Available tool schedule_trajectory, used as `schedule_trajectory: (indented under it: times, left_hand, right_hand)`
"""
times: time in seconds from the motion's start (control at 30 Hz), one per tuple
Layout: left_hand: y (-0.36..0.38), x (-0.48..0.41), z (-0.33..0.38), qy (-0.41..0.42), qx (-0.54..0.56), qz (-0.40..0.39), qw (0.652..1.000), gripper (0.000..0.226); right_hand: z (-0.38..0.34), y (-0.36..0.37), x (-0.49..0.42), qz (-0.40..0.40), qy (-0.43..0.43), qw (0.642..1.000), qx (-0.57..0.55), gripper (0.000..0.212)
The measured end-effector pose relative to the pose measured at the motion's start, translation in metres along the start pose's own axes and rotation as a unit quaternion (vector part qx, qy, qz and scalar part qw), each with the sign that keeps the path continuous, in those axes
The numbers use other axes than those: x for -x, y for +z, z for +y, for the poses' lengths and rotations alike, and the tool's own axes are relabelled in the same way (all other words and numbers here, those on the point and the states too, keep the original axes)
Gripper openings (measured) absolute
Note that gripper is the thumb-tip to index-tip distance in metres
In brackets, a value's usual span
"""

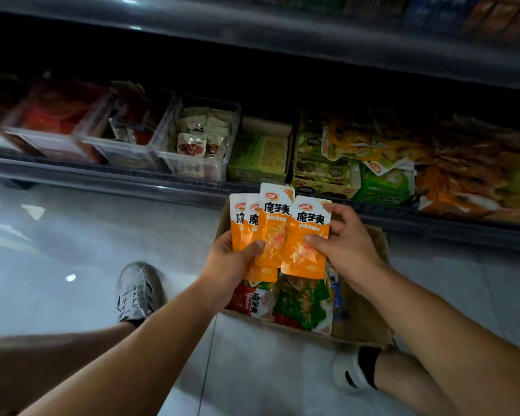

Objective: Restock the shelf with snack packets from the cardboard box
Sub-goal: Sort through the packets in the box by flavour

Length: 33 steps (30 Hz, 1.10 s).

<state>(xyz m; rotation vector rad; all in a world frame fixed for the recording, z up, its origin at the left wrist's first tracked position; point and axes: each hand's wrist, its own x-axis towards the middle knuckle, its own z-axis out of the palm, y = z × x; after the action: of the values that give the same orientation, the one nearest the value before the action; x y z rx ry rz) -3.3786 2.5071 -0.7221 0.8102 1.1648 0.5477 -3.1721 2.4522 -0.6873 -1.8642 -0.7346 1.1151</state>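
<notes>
Several orange snack packets (275,226) with white tops are fanned out above the cardboard box (364,313) on the floor. My left hand (233,265) grips the lower left of the fan, thumb across the front. My right hand (342,244) pinches the rightmost orange packet (308,235), thumb on its face and fingers at its upper right corner. More packets, red (252,300) and green (302,304), lie in the box beneath. The low shelf (117,175) runs just beyond the box.
On the shelf stand clear plastic bins (198,139) with small packets, an open green carton (261,151), a yellow-green display box (321,163) and loose orange and green bags (403,163). An upper shelf edge (252,28) overhangs. My shoes (137,291) rest on the glossy tiled floor.
</notes>
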Motion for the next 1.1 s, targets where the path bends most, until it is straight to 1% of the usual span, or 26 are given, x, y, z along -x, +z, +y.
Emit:
schedule_trajectory:
  times: [0.07, 0.13, 0.17, 0.23, 0.3, 0.33, 0.43, 0.5, 0.53, 0.6, 0.67, 0.7, 0.77, 0.83, 0.87, 0.93, 1.0, 1.07, 1.1]
  left_hand:
    - [0.002, 0.007, 0.007, 0.011, 0.001, -0.007, 1.000, 0.031]
    - [0.003, 0.014, 0.013, 0.018, -0.004, -0.018, 1.000, 0.034]
    - [0.004, 0.017, 0.016, 0.024, -0.006, -0.024, 0.999, 0.033]
    - [0.008, 0.026, 0.023, 0.038, -0.008, -0.041, 0.998, 0.032]
    - [0.013, 0.034, 0.032, 0.052, -0.019, -0.067, 0.996, 0.035]
    - [0.016, 0.038, 0.036, 0.060, -0.024, -0.085, 0.994, 0.039]
    - [0.027, 0.045, 0.051, 0.078, -0.030, -0.127, 0.988, 0.044]
    - [0.034, 0.049, 0.059, 0.090, -0.025, -0.139, 0.986, 0.042]
    - [0.037, 0.052, 0.064, 0.094, -0.023, -0.141, 0.985, 0.041]
    - [0.043, 0.056, 0.071, 0.105, -0.027, -0.138, 0.984, 0.046]
    - [0.047, 0.058, 0.079, 0.113, -0.039, -0.131, 0.984, 0.055]
    - [0.049, 0.059, 0.084, 0.115, -0.040, -0.136, 0.983, 0.055]
    - [0.054, 0.063, 0.097, 0.108, -0.026, -0.166, 0.980, 0.050]
    - [0.062, 0.069, 0.108, 0.094, -0.017, -0.204, 0.974, 0.052]
    - [0.067, 0.072, 0.113, 0.096, -0.027, -0.214, 0.972, 0.054]
    - [0.076, 0.073, 0.119, 0.126, -0.069, -0.208, 0.967, 0.048]
    - [0.084, 0.068, 0.125, 0.157, -0.097, -0.190, 0.964, 0.042]
    - [0.091, 0.064, 0.136, 0.186, -0.135, -0.168, 0.959, 0.038]
    - [0.095, 0.062, 0.143, 0.201, -0.157, -0.155, 0.955, 0.035]
  right_hand:
    - [-0.006, -0.001, 0.006, 0.013, -0.032, 0.999, 0.003, 0.090]
    - [-0.015, -0.004, 0.011, 0.033, -0.045, 0.998, -0.013, 0.095]
    - [-0.021, -0.005, 0.014, 0.039, -0.045, 0.998, -0.025, 0.091]
    - [-0.032, -0.007, 0.017, 0.029, -0.027, 0.999, -0.033, 0.069]
    - [-0.041, -0.010, 0.019, 0.012, 0.000, 1.000, 0.005, 0.042]
    - [-0.045, -0.011, 0.020, 0.008, 0.014, 1.000, 0.024, 0.035]
    - [-0.059, -0.016, 0.028, -0.004, 0.044, 0.999, 0.026, 0.030]
    - [-0.068, -0.017, 0.034, -0.009, 0.043, 0.999, -0.018, 0.021]
    - [-0.072, -0.018, 0.035, -0.012, 0.045, 0.997, -0.055, 0.021]
    - [-0.082, -0.019, 0.039, -0.018, 0.047, 0.991, -0.122, 0.028]
    - [-0.092, -0.022, 0.041, -0.020, 0.041, 0.987, -0.155, 0.032]
    - [-0.097, -0.024, 0.042, -0.026, 0.034, 0.986, -0.162, 0.032]
    - [-0.106, -0.028, 0.046, -0.048, 0.020, 0.984, -0.172, 0.032]
    - [-0.111, -0.031, 0.050, -0.066, 0.005, 0.982, -0.176, 0.033]
    - [-0.113, -0.031, 0.053, -0.072, -0.002, 0.982, -0.177, 0.030]
    - [-0.118, -0.031, 0.059, -0.086, -0.014, 0.980, -0.180, 0.025]
    - [-0.124, -0.036, 0.061, -0.101, -0.027, 0.975, -0.194, 0.029]
    - [-0.132, -0.045, 0.059, -0.098, -0.061, 0.979, -0.171, 0.032]
    - [-0.136, -0.050, 0.057, -0.082, -0.084, 0.983, -0.141, 0.032]
